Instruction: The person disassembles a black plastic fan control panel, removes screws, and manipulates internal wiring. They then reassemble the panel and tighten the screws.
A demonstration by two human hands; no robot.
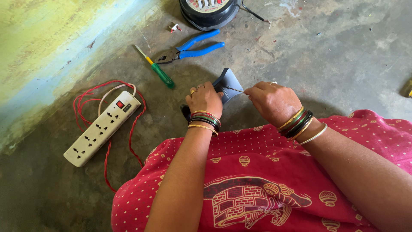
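My left hand (205,99) grips a small dark grey-blue boxy device (228,82), holding it upright above the floor. My right hand (273,101) pinches a thin metal tool (234,89), a slim screwdriver shaft or wire, whose tip touches the device's side. Both wrists wear several coloured bangles. The lower part of the device is hidden behind my left hand. My lap is covered by red patterned cloth (257,180).
On the concrete floor lie a white power strip (103,128) with a red cord (81,101), a green-handled screwdriver (161,73), blue-handled pliers (193,47), a small red-white part (174,28) and a round black appliance (210,13). A yellow-green wall (43,47) runs along the left.
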